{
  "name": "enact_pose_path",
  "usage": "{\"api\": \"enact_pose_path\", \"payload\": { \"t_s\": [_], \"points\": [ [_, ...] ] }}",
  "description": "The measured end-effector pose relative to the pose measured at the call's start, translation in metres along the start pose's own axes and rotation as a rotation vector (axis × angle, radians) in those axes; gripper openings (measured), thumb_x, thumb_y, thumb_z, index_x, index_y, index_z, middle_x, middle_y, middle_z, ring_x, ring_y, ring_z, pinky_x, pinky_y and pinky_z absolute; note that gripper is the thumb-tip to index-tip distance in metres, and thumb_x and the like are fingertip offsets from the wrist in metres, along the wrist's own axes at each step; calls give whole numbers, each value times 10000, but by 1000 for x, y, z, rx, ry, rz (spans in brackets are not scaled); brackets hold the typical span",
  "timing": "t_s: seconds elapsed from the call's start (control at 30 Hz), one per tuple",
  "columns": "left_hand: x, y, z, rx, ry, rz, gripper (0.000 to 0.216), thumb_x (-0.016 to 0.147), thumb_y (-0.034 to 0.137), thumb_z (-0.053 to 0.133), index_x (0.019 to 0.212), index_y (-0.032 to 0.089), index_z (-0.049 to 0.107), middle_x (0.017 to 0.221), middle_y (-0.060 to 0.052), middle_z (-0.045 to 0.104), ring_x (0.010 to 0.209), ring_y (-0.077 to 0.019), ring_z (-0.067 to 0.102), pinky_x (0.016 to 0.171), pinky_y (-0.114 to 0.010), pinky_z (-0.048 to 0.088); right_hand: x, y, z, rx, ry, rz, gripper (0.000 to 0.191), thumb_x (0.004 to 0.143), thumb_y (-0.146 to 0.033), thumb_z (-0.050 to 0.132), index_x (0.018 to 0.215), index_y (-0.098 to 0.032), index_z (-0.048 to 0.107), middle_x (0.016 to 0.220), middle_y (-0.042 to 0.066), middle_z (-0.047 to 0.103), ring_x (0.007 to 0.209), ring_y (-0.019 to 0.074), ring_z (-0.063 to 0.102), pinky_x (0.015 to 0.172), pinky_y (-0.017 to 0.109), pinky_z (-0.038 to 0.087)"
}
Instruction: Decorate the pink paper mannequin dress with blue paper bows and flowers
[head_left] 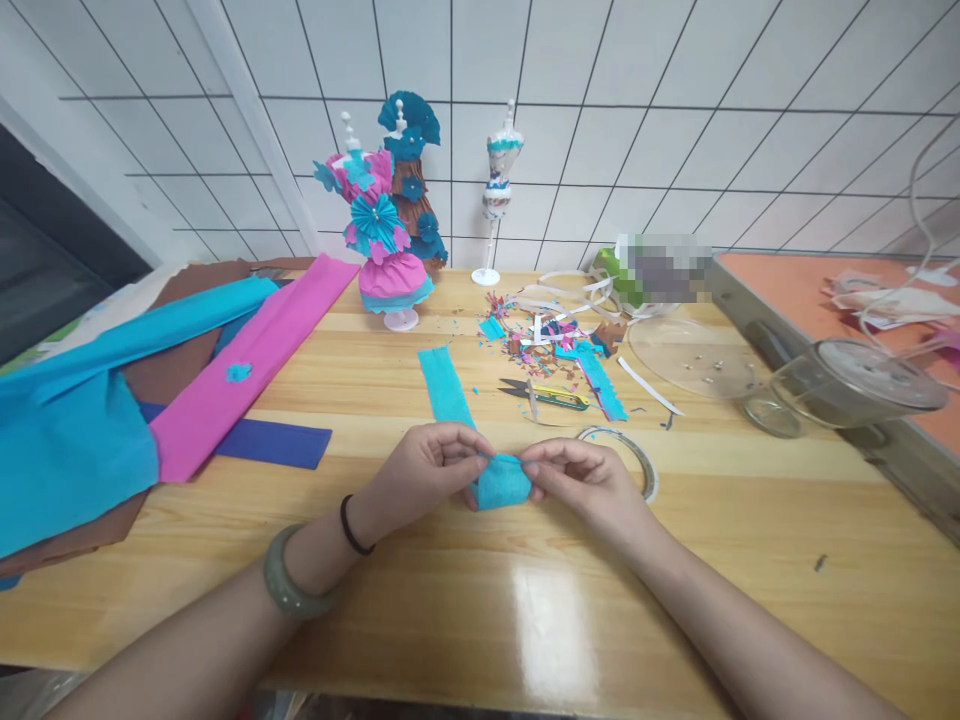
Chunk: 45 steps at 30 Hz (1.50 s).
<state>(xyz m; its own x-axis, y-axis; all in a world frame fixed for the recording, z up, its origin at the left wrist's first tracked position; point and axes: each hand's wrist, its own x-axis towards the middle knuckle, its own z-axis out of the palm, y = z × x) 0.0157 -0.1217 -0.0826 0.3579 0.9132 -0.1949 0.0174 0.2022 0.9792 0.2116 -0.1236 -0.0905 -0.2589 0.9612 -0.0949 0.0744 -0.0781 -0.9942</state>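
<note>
Between my two hands is a strip of blue crepe paper (504,485), its near end folded over and its far end stretching flat across the wooden table. My left hand (442,462) pinches the fold's left edge between thumb and fingers. On the other side, the thumb and fingers of my right hand (577,478) pinch its right edge. A roll of narrow tape (651,470) lies just behind my right hand. Yellow-handled thread snips (551,397) rest beyond both hands, beside a heap of coloured paper scraps (536,345).
Sheets of blue, brown and pink crepe paper (255,365) cover the table's left side. Small dress forms, two in paper dresses (386,220) and one mostly bare (497,190), stand by the tiled wall. A clear plastic container (847,385) lies right, near an orange-surfaced tray (795,290).
</note>
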Motion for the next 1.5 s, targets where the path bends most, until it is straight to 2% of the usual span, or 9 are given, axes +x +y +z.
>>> {"api": "enact_pose_path", "payload": {
  "t_s": [0.33, 0.6, 0.77, 0.87, 1.0, 1.1, 1.23, 1.33, 1.5],
  "points": [
    [-4, -2, 0, 113, -14, 77, 186, 735, 297, 586, 781, 116, 588, 572, 0, 596, 512, -107, 599, 487, -193, 471, 0, -2, -1, 50, -15, 38, 229, 628, -388, 708, 698, -173, 672, 529, -1, 631, 472, 102, 570, 506, 227, 489],
    [-5, -4, 1, 333, 60, 207, 158, 749, 225, 525, 759, 112, 636, 634, -36, 638, 542, -104, 572, 497, -196, 458, -3, -3, -2, 72, -52, 49, 199, 671, -349, 681, 767, -176, 698, 588, 3, 645, 521, 92, 568, 553, 220, 484],
    [-7, -1, 2, 428, 46, 269, 169, 744, 198, 511, 761, 99, 647, 679, -65, 660, 605, -133, 603, 547, -220, 481, -2, -1, 2, 58, 5, 14, 169, 647, -331, 707, 687, -170, 673, 616, 10, 650, 506, 90, 550, 513, 217, 465],
    [-6, 1, 1, 460, 17, 336, 156, 738, 170, 510, 764, 98, 646, 745, -85, 669, 671, -149, 619, 603, -236, 493, -3, 3, 3, 59, 27, -42, 161, 665, -306, 701, 734, -176, 636, 608, -4, 625, 522, 91, 550, 520, 216, 464],
    [-6, 3, -2, 441, -45, 369, 162, 767, 164, 473, 797, 109, 623, 844, -94, 661, 774, -158, 617, 692, -256, 496, -6, 6, 4, -47, 24, -170, 197, 741, -253, 636, 917, -191, 571, 739, 25, 649, 640, 111, 593, 592, 230, 485],
    [-7, 2, -2, 395, -81, 305, 188, 785, 231, 505, 920, 122, 577, 902, -85, 643, 812, -155, 612, 688, -245, 500, -10, 5, 5, -221, 21, -315, 275, 778, -212, 587, 1044, -195, 518, 765, 40, 663, 655, 124, 613, 592, 240, 496],
    [-8, -2, 2, 472, -54, 323, 248, 749, 243, 578, 977, 145, 566, 861, -58, 643, 761, -141, 615, 639, -222, 496, -11, 7, 5, -382, -9, -498, 329, 801, -172, 549, 1122, -218, 492, 778, 26, 678, 660, 123, 634, 589, 231, 506],
    [-7, -6, 3, 510, -47, 356, 212, 779, 194, 522, 976, 149, 587, 792, -41, 652, 666, -115, 608, 589, -206, 484, -10, 9, 4, -431, -23, -545, 357, 806, -162, 546, 1148, -242, 486, 801, 14, 683, 688, 122, 641, 625, 234, 512],
    [-5, -5, 4, 566, -27, 476, 265, 770, 125, 504, 1024, 162, 572, 812, -25, 677, 662, -99, 606, 608, -195, 473, -10, 9, 3, -515, -9, -564, 402, 779, -190, 597, 1162, -238, 483, 903, 40, 667, 757, 145, 617, 706, 282, 503]
  ]
}}
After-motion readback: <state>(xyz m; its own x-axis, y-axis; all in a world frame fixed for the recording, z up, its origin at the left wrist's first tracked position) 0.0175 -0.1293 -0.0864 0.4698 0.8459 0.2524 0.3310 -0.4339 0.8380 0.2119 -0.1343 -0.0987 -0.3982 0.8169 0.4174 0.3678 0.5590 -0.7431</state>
